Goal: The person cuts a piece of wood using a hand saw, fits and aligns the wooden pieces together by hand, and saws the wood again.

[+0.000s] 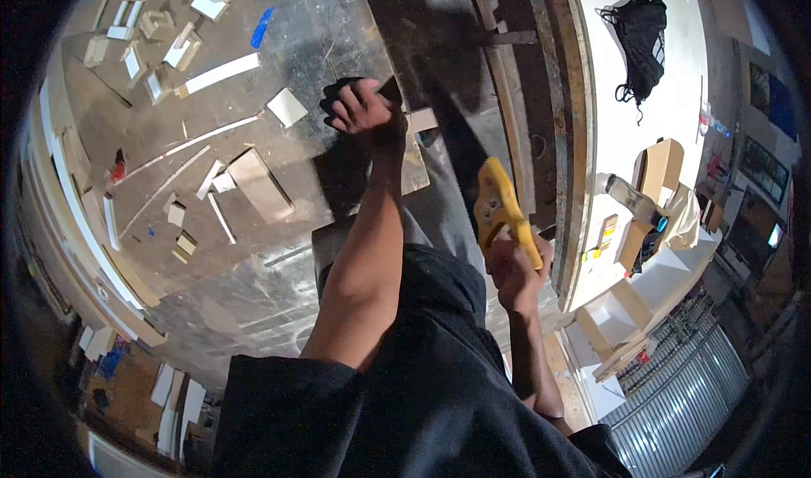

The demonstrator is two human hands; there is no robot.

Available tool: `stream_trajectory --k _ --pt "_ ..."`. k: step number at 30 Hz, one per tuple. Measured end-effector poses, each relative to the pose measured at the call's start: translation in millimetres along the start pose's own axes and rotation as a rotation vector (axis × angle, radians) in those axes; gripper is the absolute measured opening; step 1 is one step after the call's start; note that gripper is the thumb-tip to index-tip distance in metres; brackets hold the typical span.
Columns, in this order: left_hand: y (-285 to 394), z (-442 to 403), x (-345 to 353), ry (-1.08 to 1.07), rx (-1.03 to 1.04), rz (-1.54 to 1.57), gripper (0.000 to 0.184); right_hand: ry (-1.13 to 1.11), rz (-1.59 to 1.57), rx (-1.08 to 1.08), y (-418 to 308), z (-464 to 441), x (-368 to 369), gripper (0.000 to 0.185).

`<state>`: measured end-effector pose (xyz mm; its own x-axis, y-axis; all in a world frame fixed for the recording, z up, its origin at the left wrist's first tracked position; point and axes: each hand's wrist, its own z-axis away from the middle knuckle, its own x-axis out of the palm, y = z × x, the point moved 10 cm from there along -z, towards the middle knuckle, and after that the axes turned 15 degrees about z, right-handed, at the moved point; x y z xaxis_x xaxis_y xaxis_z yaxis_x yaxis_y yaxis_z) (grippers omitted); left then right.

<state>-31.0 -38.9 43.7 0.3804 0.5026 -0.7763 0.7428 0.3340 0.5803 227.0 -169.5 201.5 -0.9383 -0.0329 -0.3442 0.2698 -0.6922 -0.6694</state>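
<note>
My right hand (513, 267) is wrapped round the yellow handle of a handsaw (500, 198). Its dark blade points up and left, close to the table edge, and is hard to make out against the shadow. My left hand (363, 108) is on the brown work table (312, 22), fingers curled over a piece of wood (420, 121). The pale end of that piece sticks out past the table's right edge; the hand hides the rest. A square offcut (287, 107) lies to the left of this hand.
Several wood offcuts (211, 1), thin strips (173, 151) and a flat board (260, 184) are scattered over the table. A blue scrap (262, 27) lies near the top. On the white bench (604, 132) at right are a black cloth item (642, 43), a bottle (634, 199) and cardboard (661, 167).
</note>
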Motion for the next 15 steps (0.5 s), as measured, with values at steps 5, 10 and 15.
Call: stream_trajectory --k 5,10,15 --pt "-3.2 1.9 -5.5 0.003 -0.029 0.066 0.024 0.032 -0.182 -0.033 9.2 -20.2 16.5 0.026" --pt "-13.3 5.6 1.2 0.004 -0.061 0.116 0.028 -0.045 -0.044 0.037 25.8 -37.4 59.9 0.024" --pt "-14.1 5.1 1.2 0.002 -0.101 0.083 0.033 0.046 -0.071 0.056 31.9 -38.8 65.7 0.023"
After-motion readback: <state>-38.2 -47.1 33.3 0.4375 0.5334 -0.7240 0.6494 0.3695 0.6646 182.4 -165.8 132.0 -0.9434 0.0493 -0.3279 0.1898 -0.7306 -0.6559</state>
